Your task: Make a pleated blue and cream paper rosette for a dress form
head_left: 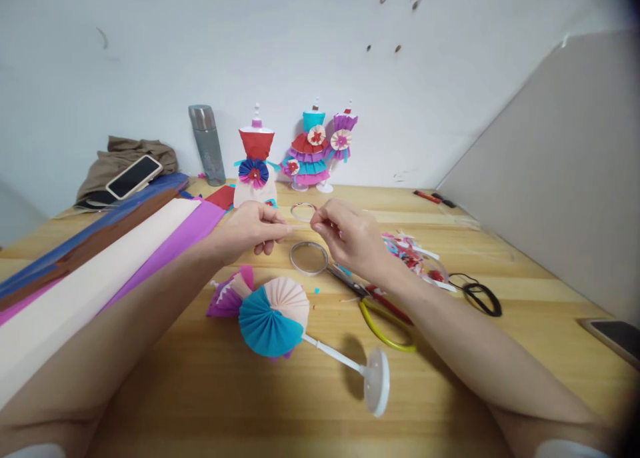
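Observation:
My left hand (pixel 253 229) is closed in a pinch above the table, thumb and forefinger pressed together. Opposite it, my right hand (pixel 350 237) also pinches, a short gap away. Whatever lies between the fingertips is too small to make out. Below them lies a toy dress form (pixel 335 355) on its side, its white stand pointing right. Blue and cream pleated paper fans (pixel 274 318) cover its skirt, with purple paper at the top. A narrow ring-shaped tape roll (pixel 309 259) rests under the hands, beside scissors (pixel 387 321) with yellow and red handles, partly behind my right forearm.
Crepe paper sheets (pixel 100 281) are stacked at left, near a phone (pixel 135 177) on brown cloth and a grey bottle (pixel 207 145). Dressed forms (pixel 257 145) stand along the wall. Paper scraps (pixel 410 255), a black cord (pixel 483 298) and another phone (pixel 615 338) lie at right.

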The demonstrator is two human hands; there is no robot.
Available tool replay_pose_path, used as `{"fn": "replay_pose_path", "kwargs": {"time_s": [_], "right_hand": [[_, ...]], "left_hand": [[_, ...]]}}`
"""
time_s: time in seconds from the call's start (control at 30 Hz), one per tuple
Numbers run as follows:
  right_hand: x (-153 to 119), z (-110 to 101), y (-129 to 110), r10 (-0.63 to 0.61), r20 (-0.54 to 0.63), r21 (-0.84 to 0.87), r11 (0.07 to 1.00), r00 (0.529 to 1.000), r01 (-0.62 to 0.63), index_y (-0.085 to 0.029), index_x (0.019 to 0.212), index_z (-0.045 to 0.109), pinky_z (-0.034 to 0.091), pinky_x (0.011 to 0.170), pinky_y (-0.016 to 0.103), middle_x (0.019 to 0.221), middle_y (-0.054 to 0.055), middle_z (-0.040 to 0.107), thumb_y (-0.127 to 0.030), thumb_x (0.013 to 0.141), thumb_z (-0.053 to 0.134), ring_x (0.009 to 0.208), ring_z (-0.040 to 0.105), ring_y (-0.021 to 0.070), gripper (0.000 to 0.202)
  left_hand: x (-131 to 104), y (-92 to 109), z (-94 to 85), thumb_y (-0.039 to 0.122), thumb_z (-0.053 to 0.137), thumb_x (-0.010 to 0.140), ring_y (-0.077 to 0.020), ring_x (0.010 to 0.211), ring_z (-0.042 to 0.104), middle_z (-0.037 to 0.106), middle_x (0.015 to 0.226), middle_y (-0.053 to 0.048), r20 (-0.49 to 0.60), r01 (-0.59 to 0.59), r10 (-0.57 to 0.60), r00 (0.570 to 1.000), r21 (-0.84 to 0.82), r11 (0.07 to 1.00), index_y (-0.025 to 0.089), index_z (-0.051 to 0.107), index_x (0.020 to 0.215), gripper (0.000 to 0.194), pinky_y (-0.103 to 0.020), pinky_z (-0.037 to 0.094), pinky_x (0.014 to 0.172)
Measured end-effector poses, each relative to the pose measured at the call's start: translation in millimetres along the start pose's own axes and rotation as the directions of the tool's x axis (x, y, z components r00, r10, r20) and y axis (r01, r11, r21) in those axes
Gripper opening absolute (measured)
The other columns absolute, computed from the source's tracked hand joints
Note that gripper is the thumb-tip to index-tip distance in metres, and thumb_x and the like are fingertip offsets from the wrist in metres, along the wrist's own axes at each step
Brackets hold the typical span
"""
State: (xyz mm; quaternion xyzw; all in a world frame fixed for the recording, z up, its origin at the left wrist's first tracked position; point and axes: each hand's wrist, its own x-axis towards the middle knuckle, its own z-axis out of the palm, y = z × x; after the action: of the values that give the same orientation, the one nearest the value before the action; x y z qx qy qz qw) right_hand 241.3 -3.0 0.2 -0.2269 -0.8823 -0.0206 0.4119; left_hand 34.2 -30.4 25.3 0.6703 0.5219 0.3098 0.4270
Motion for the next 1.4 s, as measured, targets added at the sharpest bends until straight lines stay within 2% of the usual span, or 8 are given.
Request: {"fn": "replay_pose_path", "kwargs": {"time_s": [0.4, 0.53, 0.7, 0.83, 0.93, 1.07, 1.27, 1.4], "right_hand": [[0.3, -21.8, -10.9, 0.146, 0.020, 0.129, 0.981, 0.989, -0.147, -0.024, 0.075, 0.049, 0.041, 0.061, 0.032, 0.071, 0.003, 0.058, -0.020, 0.090, 0.050, 0.064, 0.054, 0.0183, 0.015], [3.9, -23.8, -15.4, 0.271, 0.173, 0.518, 0.793, 0.947, -0.322, -0.022, 0.075, 0.052, 0.042, 0.055, 0.028, 0.066, -0.001, 0.053, -0.031, 0.089, 0.055, 0.058, 0.052, 0.0137, 0.017], [5.7, -23.6, -4.5, 0.414, 0.175, 0.602, 0.673, 0.894, -0.429, -0.022, 0.072, 0.056, 0.042, 0.056, 0.026, 0.063, -0.003, 0.054, -0.033, 0.081, 0.069, 0.057, 0.052, 0.0118, 0.020], [2.1, -23.2, 3.1, 0.475, 0.420, 0.705, 0.366, 0.774, -0.607, -0.020, 0.073, 0.058, 0.048, 0.057, 0.023, 0.078, -0.001, 0.065, -0.039, 0.075, 0.075, 0.060, 0.060, 0.0098, 0.026], [-3.1, -13.4, 1.2, 0.318, 0.757, 0.578, 0.082, 0.571, -0.812, -0.018, 0.074, 0.059, 0.050, 0.051, 0.019, 0.102, 0.006, 0.071, -0.033, 0.075, 0.076, 0.068, 0.070, 0.0121, 0.023], [-10.0, 4.3, 1.4, 0.187, 0.898, 0.431, -0.203, 0.397, -0.879, -0.016, 0.076, 0.054, 0.049, 0.042, 0.015, 0.104, 0.010, 0.074, -0.022, 0.080, 0.070, 0.061, 0.073, 0.0132, 0.018], [-16.4, 17.1, 7.4, 0.162, 0.929, 0.369, -0.306, 0.334, -0.878, -0.015, 0.081, 0.052, 0.061, 0.061, 0.023, 0.087, 0.012, 0.077, -0.014, 0.092, 0.057, 0.077, 0.077, 0.0217, 0.012], [-18.6, 21.2, 8.2, 0.158, 0.936, 0.351, -0.322, 0.315, -0.879, -0.015, 0.084, 0.052, 0.062, 0.064, 0.025, 0.082, 0.012, 0.077, -0.010, 0.092, 0.055, 0.080, 0.077, 0.0231, 0.010]], "left_hand": [[-14.6, 18.3, -6.7, 0.055, 0.068, 0.069, -0.0124, 0.045, 0.047, 0.051, 0.051, 0.002, -0.146, 0.031, 0.028, 0.989, 0.387, 0.922, 0.016, 0.068, 0.074, 0.039, -0.026, 0.028, 0.045], [-27.7, 35.7, -12.2, 0.055, 0.068, 0.069, -0.0108, 0.048, 0.041, 0.045, 0.050, 0.003, -0.125, -0.024, 0.097, 0.987, 0.489, 0.872, 0.017, 0.065, 0.064, 0.039, -0.027, 0.022, 0.048], [-50.6, 56.5, -18.6, 0.050, 0.065, 0.070, -0.0092, 0.050, 0.036, 0.039, 0.049, 0.005, -0.104, -0.012, 0.099, 0.990, 0.630, 0.777, 0.017, 0.063, 0.060, 0.035, -0.027, 0.021, 0.052], [-65.7, 64.4, -28.3, 0.049, 0.059, 0.075, -0.0094, 0.052, 0.039, 0.040, 0.050, 0.005, -0.150, -0.037, 0.168, 0.974, 0.631, 0.775, 0.017, 0.067, 0.069, 0.033, -0.026, 0.024, 0.054], [-72.1, 62.3, -28.0, 0.048, 0.058, 0.077, -0.0092, 0.048, 0.038, 0.041, 0.047, 0.005, -0.129, 0.015, 0.090, 0.987, 0.645, 0.764, 0.017, 0.066, 0.064, 0.034, -0.026, 0.024, 0.052], [-90.0, 37.6, -14.2, 0.046, 0.061, 0.078, -0.0103, 0.043, 0.042, 0.048, 0.044, 0.004, -0.085, 0.110, -0.075, 0.994, 0.561, 0.820, 0.020, 0.067, 0.061, 0.032, -0.025, 0.023, 0.046], [-131.0, -15.6, 15.9, 0.041, 0.067, 0.078, -0.0175, 0.061, 0.062, 0.072, 0.077, -0.003, -0.134, 0.206, -0.193, 0.972, 0.086, 0.975, 0.025, 0.074, 0.086, 0.018, -0.024, 0.042, 0.051], [-136.3, -34.4, 32.8, 0.036, 0.073, 0.073, -0.0172, 0.054, 0.064, 0.075, 0.081, -0.004, -0.155, 0.286, -0.313, 0.937, -0.173, 0.942, 0.025, 0.072, 0.111, 0.040, -0.025, 0.047, 0.048]]}}
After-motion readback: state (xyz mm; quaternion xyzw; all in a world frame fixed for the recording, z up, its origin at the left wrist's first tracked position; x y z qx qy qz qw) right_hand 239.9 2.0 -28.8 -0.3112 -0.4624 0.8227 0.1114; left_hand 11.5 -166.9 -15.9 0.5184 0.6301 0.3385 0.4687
